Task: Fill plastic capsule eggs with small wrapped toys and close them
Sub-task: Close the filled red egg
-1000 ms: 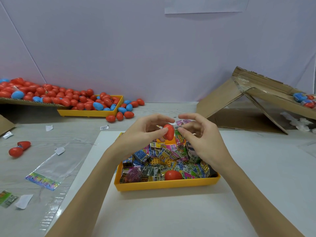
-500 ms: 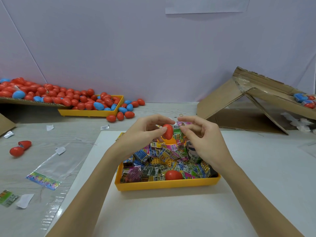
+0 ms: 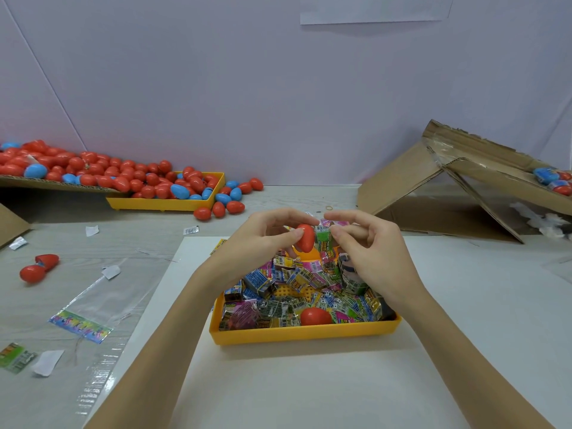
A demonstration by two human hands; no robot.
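Red egg half (image 3: 305,237) pinched between the thumb and curled fingers of the left hand (image 3: 263,239), held above a yellow tray (image 3: 303,333) heaped with wrapped toys (image 3: 297,286). The right hand (image 3: 371,252), fingers bent, pinches a green packet (image 3: 323,239) that touches the egg half's open side. A second red egg (image 3: 315,316) lies among the toys near the tray's front wall. More red and blue eggs (image 3: 130,178) are piled far left.

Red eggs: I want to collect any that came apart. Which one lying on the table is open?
The red egg at the far left of the table, alone beside the clear plastic bag: its two halves lie separated, while the others look closed.
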